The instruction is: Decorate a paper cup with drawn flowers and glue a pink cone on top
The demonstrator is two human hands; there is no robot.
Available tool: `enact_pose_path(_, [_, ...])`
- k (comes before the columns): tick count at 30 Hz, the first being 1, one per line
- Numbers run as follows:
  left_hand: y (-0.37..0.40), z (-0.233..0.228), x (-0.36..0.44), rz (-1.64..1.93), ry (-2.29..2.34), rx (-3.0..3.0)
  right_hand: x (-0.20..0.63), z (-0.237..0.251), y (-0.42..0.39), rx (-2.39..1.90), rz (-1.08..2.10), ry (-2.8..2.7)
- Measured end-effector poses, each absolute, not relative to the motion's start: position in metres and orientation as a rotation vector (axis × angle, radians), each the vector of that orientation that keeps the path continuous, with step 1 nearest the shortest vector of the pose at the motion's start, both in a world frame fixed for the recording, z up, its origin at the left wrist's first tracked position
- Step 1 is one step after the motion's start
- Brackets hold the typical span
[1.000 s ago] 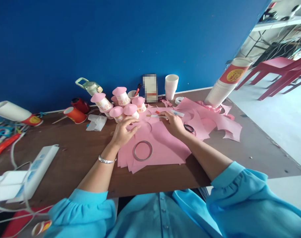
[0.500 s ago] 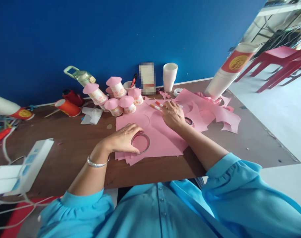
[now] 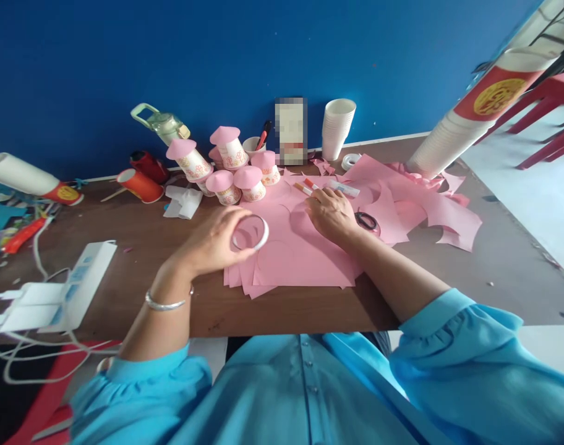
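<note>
My left hand (image 3: 212, 241) curls its thumb and fingers around a thin white ring like a roll of tape (image 3: 266, 233), tilted up above the pink paper (image 3: 305, 259). A faint round outline shows on the sheet by the ring. Palm down on the same paper lies my right hand (image 3: 333, 213), its fingers bent loosely with the tips partly hidden; I see nothing held in it. An orange-and-white marker (image 3: 303, 188) and a red-and-white marker (image 3: 310, 183) lie just beyond its fingertips. Beside that wrist are black-handled scissors (image 3: 366, 220), partly covered.
Paper cups with pink cone tops (image 3: 229, 151) stand behind the paper. White stacked cups (image 3: 338, 127) and a green bottle (image 3: 166, 127) are by the blue wall. Pink offcuts (image 3: 453, 219) lie at right. A white power strip (image 3: 89, 278) with cables is at left.
My left hand has lifted the ring off the pink paper and tilted it, moving left. My right hand has drawn slightly back from the markers. The view has shifted a little.
</note>
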State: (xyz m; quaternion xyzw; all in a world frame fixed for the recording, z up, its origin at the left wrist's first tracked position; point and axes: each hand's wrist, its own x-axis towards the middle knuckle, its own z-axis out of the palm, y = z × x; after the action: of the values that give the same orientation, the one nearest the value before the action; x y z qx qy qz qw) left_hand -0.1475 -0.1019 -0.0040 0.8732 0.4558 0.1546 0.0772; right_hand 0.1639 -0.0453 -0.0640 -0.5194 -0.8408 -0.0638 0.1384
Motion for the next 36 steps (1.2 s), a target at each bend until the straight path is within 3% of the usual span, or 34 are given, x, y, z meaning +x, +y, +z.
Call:
enact_pose_path(4, [-0.092,-0.015,-0.213,0.394,1.806,2.522,0.165,-0.070,-0.044,-1.445,-0.179,-2.454])
enact_pose_path(8, [-0.095,-0.030,-0.243,0.335,1.905,2.409,0.164,-0.075,-0.042,-1.437,-0.178,-2.445])
enact_pose_path(13, [-0.111,-0.027,-0.192,0.645,1.794,2.472,0.163,-0.073,-0.043,-1.456,-0.154,-2.440])
enact_pose_path(19, [-0.103,-0.033,-0.118,0.510,1.619,2.306,0.167,-0.054,-0.047,-1.598,-0.092,-2.395])
enact_pose_path(26, [-0.091,-0.030,-0.111,0.378,1.667,2.056,0.175,-0.032,-0.050,-1.732,-0.087,-2.324])
enact_pose_path(36, [-0.100,-0.032,-0.103,0.885,1.458,1.546,0.232,0.006,-0.071,-2.046,-0.006,-2.286])
